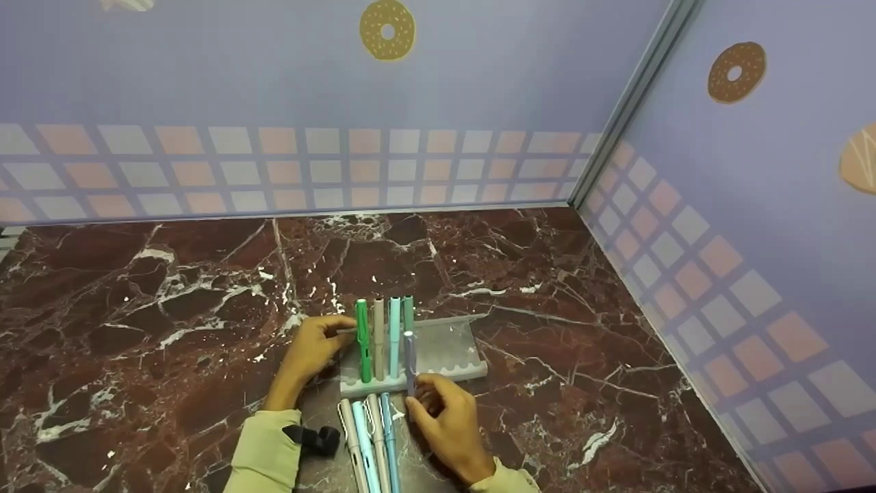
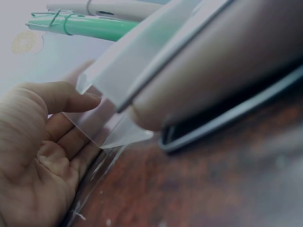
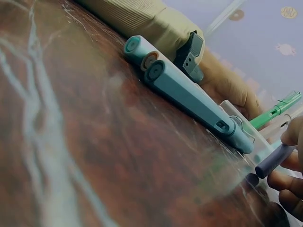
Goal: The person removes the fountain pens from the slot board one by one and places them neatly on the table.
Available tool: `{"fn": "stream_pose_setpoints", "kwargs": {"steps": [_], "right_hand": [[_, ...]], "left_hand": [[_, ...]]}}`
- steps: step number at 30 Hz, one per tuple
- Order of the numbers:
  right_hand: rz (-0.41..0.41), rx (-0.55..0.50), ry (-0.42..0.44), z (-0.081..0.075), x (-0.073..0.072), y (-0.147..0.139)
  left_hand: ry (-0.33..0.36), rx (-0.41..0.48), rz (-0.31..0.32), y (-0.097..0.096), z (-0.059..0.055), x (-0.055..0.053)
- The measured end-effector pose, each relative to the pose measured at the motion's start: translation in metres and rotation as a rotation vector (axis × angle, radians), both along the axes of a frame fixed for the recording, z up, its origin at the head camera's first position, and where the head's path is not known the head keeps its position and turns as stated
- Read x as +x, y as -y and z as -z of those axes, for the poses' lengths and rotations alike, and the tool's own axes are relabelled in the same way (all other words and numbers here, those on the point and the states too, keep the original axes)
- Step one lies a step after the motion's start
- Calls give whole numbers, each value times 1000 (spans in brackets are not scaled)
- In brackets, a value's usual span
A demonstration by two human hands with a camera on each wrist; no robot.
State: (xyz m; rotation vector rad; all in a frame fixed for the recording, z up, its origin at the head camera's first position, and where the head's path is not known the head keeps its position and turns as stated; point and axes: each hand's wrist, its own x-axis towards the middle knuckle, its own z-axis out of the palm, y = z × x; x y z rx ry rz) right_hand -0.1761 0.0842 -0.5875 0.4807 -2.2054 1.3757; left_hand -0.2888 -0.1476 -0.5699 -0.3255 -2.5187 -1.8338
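Note:
A clear plastic pen holder with a scalloped front edge stands on the table. My left hand pinches its left side, thumb on the near face and fingers behind. In the holder's slots lean a green pen, a beige pen, a light blue pen and a grey-green pen. My right hand pinches a purple pen near its lower end, cap up, at the holder's front edge beside the light blue one. The pen's lower end shows between the fingers.
Several more pens lie side by side in front of the holder, among them a blue pen and a pale grey pen. A black strap mount sits on the left wrist. Patterned walls border the marble table.

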Motion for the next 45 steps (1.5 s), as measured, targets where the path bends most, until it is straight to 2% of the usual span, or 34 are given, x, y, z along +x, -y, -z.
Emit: {"fn": "stream_pose_setpoints", "kwargs": {"steps": [5, 11, 14, 17, 25, 29, 33, 37, 45], "right_hand": [[33, -27, 42, -8, 2, 4], [27, -37, 89, -32, 12, 7], [34, -33, 96, -36, 17, 6], [44, -31, 95, -33, 19, 4], [34, -28, 146, -6, 23, -3], [16, -38, 154, -4, 31, -6], [8, -19, 100, -3, 41, -8], [42, 31, 65, -3, 48, -9], [113, 127, 88, -7, 54, -8]], "left_hand": [[-9, -12, -3, 0, -1, 0], [-2, -23, -5, 0, -2, 0], [10, -15, 2, -1, -1, 0], [21, -4, 8, -2, 0, 0], [16, 24, 20, -1, -1, 0], [0, 34, 24, -1, 0, 0], [0, 34, 13, -1, 0, 0], [12, 10, -9, 0, 1, 0], [24, -11, -8, 0, -1, 0]]}}
